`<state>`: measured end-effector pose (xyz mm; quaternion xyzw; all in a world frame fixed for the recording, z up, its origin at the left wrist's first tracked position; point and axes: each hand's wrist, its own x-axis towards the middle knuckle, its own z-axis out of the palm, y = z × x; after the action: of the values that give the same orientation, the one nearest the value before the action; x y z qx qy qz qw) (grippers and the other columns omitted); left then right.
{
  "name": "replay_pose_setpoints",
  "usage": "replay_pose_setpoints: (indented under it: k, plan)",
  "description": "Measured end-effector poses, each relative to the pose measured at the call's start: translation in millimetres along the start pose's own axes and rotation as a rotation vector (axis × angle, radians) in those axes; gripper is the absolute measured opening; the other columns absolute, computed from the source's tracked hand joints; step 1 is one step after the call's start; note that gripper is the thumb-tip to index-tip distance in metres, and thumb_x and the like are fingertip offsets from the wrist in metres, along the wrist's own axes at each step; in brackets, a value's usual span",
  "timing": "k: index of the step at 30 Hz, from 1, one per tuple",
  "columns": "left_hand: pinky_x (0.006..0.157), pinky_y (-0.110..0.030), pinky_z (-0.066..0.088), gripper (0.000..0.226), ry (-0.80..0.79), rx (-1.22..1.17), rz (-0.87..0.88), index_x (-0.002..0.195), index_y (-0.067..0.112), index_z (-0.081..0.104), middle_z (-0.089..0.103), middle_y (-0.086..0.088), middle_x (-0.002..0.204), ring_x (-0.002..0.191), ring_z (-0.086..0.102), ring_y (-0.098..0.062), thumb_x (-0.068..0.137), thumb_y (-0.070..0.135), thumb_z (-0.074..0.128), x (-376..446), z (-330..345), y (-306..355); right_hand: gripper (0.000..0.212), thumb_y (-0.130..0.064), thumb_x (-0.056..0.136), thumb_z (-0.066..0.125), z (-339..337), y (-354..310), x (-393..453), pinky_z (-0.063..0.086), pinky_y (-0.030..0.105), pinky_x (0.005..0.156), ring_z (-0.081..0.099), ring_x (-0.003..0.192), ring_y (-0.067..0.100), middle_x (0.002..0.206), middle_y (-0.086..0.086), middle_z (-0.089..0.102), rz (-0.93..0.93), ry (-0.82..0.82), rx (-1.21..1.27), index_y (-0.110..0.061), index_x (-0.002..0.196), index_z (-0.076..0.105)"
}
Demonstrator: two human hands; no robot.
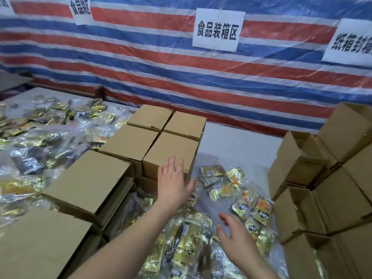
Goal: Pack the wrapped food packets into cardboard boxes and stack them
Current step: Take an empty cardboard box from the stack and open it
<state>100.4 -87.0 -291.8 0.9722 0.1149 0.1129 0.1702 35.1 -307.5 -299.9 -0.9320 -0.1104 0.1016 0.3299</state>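
While both hands hang over the table, here's the rundown from biggest to smallest:

Tarp: red, white and blue striped sheet (161,63) covers the whole back wall.
Table: grey-white top (237,141), pretty much buried in stuff.
Open boxes: stack of empty cardboard boxes (322,178) on the right, flaps up, several layers high.
Closed boxes: block of four shut cardboard boxes (161,135) mid-table, sitting on more boxes below; two bigger-looking closed ones nearer the camera on the left (86,180).
Left pile: loose wrapped packets in clear bags (40,141), gold and black, spread across the left side of the table.
Near pile: wrapped food packets (231,188), gold and orange, lying on the table between the closed block and the open boxes, running down toward the camera under clear plastic.
Signs: white paper sheets with Chinese characters taped to the tarp, the middle one (218,30) the clearest.
Left hand: (174,178) fingers straight and spread, grasping nothing, resting against the near right corner of the closed block.
Right hand: (233,234) relaxed and spread, holding nothing, just above the near pile of packets; can't tell if it touches the plastic.
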Motion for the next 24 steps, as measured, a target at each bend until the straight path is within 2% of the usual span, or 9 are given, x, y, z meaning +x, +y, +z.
replay_pose_setpoints:
  k: [2,5,9,13,15,17,19,22,24]
  plan:
    - [0.121,-0.048,0.000,0.092,-0.086,0.141,0.023,0.158,0.016,0.005,0.005,-0.013,0.165,0.152,0.004,-0.031,0.091,0.072,0.034,29,3,3,0.040,-0.036,0.101,0.050,-2,-3,-4,0.038,0.019,0.096,0.047,0.114,-0.001,0.121,-0.020,0.047,0.010,0.009,-0.006,-0.024,0.139,0.050]
    - [0.120,-0.053,0.002,0.097,-0.140,0.274,0.031,0.157,0.008,0.005,0.008,-0.020,0.164,0.151,0.007,-0.036,0.090,0.073,0.033,52,13,4,0.041,-0.037,0.101,0.050,-7,-5,-10,0.039,0.021,0.098,0.047,0.116,0.000,0.122,-0.020,0.047,0.047,0.020,0.006,-0.025,0.140,0.049]
    - [0.119,-0.055,0.012,0.078,-0.212,0.326,-0.013,0.156,0.005,0.010,0.015,-0.021,0.162,0.149,0.013,-0.037,0.096,0.051,0.031,58,19,2,0.040,-0.037,0.101,0.051,-11,-3,-16,0.042,0.026,0.100,0.049,0.117,0.002,0.126,-0.018,0.050,0.081,0.043,0.000,-0.025,0.139,0.051]
    - [0.118,-0.055,0.021,0.065,-0.236,0.318,0.018,0.154,0.002,0.015,0.024,-0.020,0.158,0.146,0.021,-0.039,0.098,0.029,0.033,49,-2,7,0.040,-0.036,0.100,0.051,-15,-6,-13,0.042,0.026,0.097,0.049,0.115,0.003,0.123,-0.018,0.050,0.091,0.083,-0.021,-0.025,0.139,0.052]
    - [0.110,-0.051,0.035,0.059,-0.202,0.297,0.026,0.151,0.004,0.026,0.039,-0.019,0.150,0.138,0.037,-0.037,0.096,0.021,0.039,42,-24,12,0.039,-0.034,0.100,0.052,-18,-9,-10,0.042,0.027,0.097,0.051,0.117,0.005,0.126,-0.015,0.054,0.084,0.119,-0.020,-0.024,0.138,0.053]
    - [0.088,-0.042,0.047,0.046,-0.144,0.219,0.004,0.139,0.011,0.044,0.058,-0.014,0.127,0.116,0.056,-0.034,0.093,0.014,0.044,35,-49,15,0.037,-0.032,0.099,0.053,-26,-13,-4,0.044,0.031,0.099,0.053,0.119,0.008,0.129,-0.010,0.057,0.067,0.153,-0.019,-0.023,0.135,0.055]
    - [0.074,-0.037,0.049,0.033,-0.116,0.104,-0.021,0.124,0.018,0.056,0.066,-0.009,0.108,0.099,0.063,-0.031,0.094,0.013,0.045,26,-72,17,0.038,-0.031,0.100,0.052,-39,-21,4,0.042,0.029,0.098,0.052,0.119,0.008,0.131,-0.007,0.056,0.056,0.194,-0.018,-0.022,0.136,0.055]
    - [0.080,-0.037,0.050,0.029,-0.151,-0.008,0.055,0.117,0.024,0.064,0.068,-0.006,0.108,0.099,0.063,-0.029,0.098,0.018,0.044,2,-99,27,0.047,-0.028,0.098,0.054,-63,-35,16,0.035,0.030,0.106,0.045,0.130,0.016,0.141,-0.001,0.048,-0.005,0.296,0.002,-0.020,0.143,0.046]
    - [0.081,-0.033,0.049,0.030,-0.209,-0.109,0.141,0.119,0.026,0.067,0.068,-0.002,0.109,0.099,0.062,-0.024,0.100,0.019,0.044,-16,-110,37,0.059,-0.030,0.095,0.057,-80,-43,19,0.025,0.033,0.114,0.032,0.140,0.017,0.152,-0.001,0.036,-0.072,0.330,-0.073,-0.025,0.149,0.034]
